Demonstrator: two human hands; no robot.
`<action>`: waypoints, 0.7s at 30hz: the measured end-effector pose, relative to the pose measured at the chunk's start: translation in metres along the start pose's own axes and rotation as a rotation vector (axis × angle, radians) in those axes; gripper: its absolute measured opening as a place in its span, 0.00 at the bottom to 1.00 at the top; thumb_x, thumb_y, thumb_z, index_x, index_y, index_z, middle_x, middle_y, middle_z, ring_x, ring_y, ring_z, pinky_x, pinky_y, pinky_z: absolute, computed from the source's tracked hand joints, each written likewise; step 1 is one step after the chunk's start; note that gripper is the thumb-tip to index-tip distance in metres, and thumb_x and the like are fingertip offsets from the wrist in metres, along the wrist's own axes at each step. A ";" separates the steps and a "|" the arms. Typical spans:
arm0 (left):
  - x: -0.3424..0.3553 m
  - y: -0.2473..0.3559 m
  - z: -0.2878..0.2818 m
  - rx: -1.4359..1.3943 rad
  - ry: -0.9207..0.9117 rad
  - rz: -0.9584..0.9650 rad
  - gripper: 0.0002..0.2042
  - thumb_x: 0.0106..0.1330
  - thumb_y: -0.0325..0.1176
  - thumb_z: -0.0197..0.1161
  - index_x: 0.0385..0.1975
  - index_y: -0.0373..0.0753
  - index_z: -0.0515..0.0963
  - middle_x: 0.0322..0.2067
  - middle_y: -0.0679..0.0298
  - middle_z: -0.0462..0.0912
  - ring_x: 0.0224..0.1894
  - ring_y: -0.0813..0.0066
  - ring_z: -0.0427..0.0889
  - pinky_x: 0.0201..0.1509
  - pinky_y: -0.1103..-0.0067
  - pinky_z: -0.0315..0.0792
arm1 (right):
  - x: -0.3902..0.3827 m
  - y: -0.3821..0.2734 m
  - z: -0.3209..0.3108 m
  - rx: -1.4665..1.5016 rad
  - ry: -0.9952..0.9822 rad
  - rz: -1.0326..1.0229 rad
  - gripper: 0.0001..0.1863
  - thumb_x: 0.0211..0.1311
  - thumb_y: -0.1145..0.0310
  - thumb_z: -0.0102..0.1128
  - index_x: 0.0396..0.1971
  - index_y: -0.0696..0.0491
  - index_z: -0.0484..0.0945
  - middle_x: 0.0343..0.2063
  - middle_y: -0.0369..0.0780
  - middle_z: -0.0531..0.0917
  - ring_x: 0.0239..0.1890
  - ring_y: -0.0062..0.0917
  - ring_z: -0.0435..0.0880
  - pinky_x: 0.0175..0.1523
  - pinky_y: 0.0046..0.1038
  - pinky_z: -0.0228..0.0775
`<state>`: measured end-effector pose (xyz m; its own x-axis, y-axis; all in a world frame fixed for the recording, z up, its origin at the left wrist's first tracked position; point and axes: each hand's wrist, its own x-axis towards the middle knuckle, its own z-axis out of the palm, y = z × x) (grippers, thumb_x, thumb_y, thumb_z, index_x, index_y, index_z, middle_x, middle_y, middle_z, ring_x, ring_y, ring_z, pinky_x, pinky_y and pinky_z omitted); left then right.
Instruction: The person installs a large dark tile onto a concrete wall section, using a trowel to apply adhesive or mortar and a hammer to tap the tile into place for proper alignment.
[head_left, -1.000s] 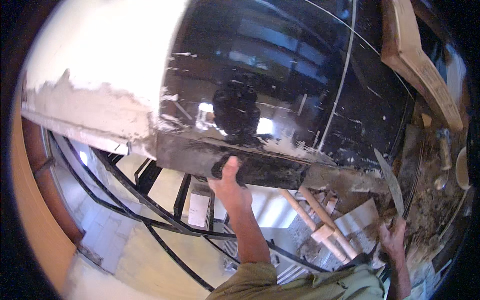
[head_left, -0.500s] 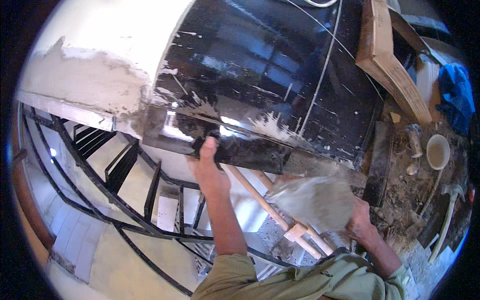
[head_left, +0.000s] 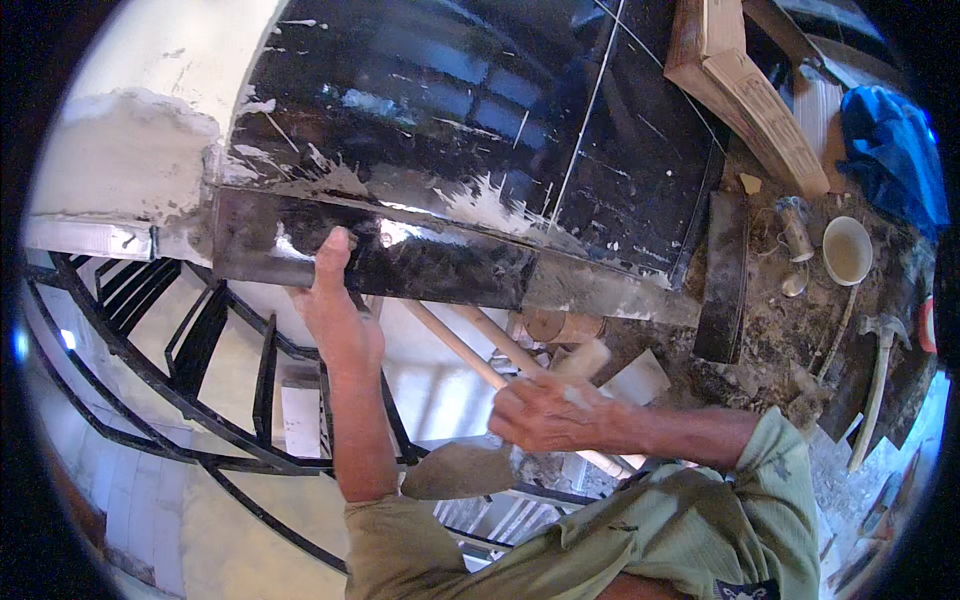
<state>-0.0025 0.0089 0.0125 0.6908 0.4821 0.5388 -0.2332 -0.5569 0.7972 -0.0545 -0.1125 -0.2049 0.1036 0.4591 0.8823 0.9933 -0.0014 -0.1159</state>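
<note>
A long black tile strip (head_left: 440, 268) lies along the near edge of the glossy black tiled surface (head_left: 400, 120). My left hand (head_left: 340, 315) grips its lower edge, with the thumb on the black face and the other fingers hidden. My right hand (head_left: 545, 412) is closed around a trowel, whose handle is mostly covered by my fingers. The trowel's grey, rounded blade (head_left: 458, 471) points left, below the strip and close to my left forearm. Pale mortar smears (head_left: 490, 205) mark the tiled surface just above the strip.
Black metal stair railing (head_left: 200, 400) drops away at the lower left. Wooden poles (head_left: 455, 340) slant beneath the strip. At right are a loose black tile piece (head_left: 722, 275), a white cup (head_left: 847, 250), a hammer (head_left: 877, 385), a bent cardboard piece (head_left: 765, 110) and a blue plastic bag (head_left: 890, 150).
My right hand has swung left with the trowel, from beside the strip's right end to below its middle. My left hand stays on the strip while the whole view has shifted.
</note>
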 end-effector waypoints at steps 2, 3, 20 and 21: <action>-0.001 0.004 0.002 0.059 -0.003 -0.066 0.34 0.54 0.32 0.73 0.59 0.35 0.64 0.50 0.61 0.76 0.47 0.72 0.78 0.53 0.73 0.77 | 0.012 -0.001 0.005 -0.017 -0.008 -0.020 0.06 0.50 0.65 0.58 0.25 0.50 0.72 0.24 0.34 0.71 0.29 0.24 0.77 0.33 0.29 0.72; -0.005 0.007 0.006 0.070 -0.010 -0.039 0.29 0.56 0.35 0.72 0.56 0.33 0.69 0.49 0.60 0.77 0.46 0.72 0.78 0.54 0.75 0.75 | 0.017 -0.001 0.007 -0.034 -0.006 -0.047 0.07 0.50 0.65 0.58 0.22 0.49 0.71 0.22 0.33 0.70 0.28 0.23 0.76 0.31 0.28 0.70; -0.005 0.005 0.004 0.137 0.027 -0.054 0.26 0.58 0.42 0.69 0.50 0.27 0.76 0.50 0.56 0.77 0.49 0.69 0.77 0.57 0.72 0.70 | 0.057 0.000 0.039 -0.010 0.127 -0.161 0.05 0.44 0.63 0.60 0.17 0.47 0.76 0.21 0.30 0.73 0.27 0.21 0.77 0.31 0.25 0.61; -0.005 0.005 0.004 0.137 0.024 -0.056 0.26 0.58 0.42 0.69 0.50 0.27 0.76 0.50 0.56 0.77 0.49 0.69 0.77 0.57 0.72 0.70 | 0.057 -0.001 0.040 0.004 0.143 -0.165 0.05 0.44 0.64 0.60 0.17 0.47 0.76 0.21 0.30 0.73 0.27 0.21 0.77 0.31 0.25 0.61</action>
<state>-0.0044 0.0011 0.0124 0.6832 0.5305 0.5019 -0.0980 -0.6145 0.7828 -0.0519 -0.0508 -0.1725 -0.0541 0.3224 0.9451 0.9972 0.0670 0.0342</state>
